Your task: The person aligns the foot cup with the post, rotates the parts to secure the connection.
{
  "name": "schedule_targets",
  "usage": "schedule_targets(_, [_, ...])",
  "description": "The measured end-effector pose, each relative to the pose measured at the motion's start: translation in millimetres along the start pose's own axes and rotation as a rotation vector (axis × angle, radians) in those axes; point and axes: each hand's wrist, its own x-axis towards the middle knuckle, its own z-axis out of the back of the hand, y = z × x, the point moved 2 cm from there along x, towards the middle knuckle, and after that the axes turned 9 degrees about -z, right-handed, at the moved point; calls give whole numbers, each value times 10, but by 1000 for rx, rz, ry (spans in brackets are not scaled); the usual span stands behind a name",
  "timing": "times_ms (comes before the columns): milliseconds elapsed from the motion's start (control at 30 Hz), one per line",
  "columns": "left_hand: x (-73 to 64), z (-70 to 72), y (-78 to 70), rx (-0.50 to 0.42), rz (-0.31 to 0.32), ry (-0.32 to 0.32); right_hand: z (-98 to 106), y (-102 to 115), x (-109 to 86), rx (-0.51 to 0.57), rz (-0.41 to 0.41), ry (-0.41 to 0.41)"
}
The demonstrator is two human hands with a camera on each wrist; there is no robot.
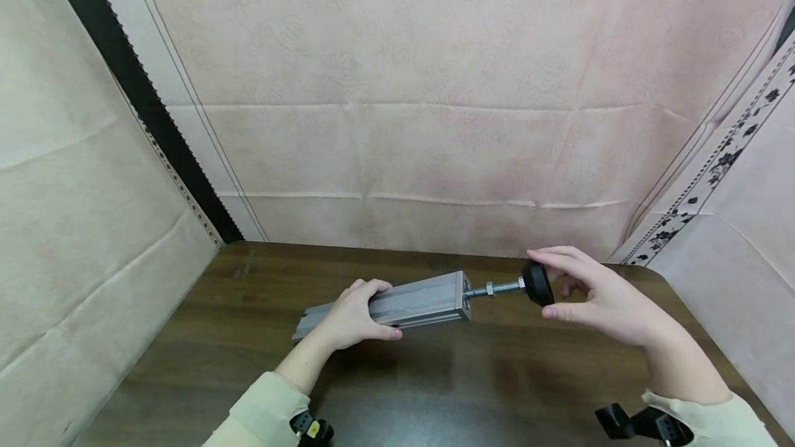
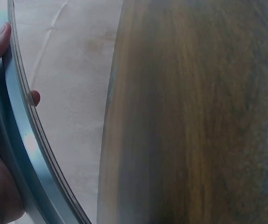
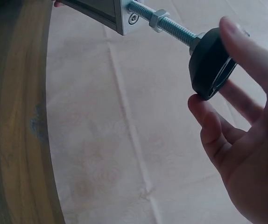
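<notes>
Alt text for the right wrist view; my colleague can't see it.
A right hand holds a black cup-shaped foot by its edge, at the end of a threaded rod with a nut. The rod sticks out of a grey metal bar; behind are pale cloth and, at left, a wooden table.

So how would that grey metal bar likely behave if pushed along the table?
The grey metal bar is probably stiff, with its straight edges and metallic look. Its flat sides suggest it would resist rolling. Those smooth, shiny faces may slide, though the black foot projecting at one end could catch.
</notes>
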Motion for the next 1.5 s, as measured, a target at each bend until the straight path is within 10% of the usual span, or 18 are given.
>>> schedule_targets(300, [-12, 8, -4, 4, 13, -10, -17, 4, 62, -33, -107, -77])
schedule_targets(733, [-9, 22, -25, 11, 8, -10, 15, -4, -2, -2, 35, -9])
schedule_targets(1200, [-59, 0, -19, 4, 11, -30, -48, 52, 91, -91, -102, -197])
schedule_targets(1500, [-52, 3, -46, -14, 3, -27, -3, -2, -11, 108, 63, 0])
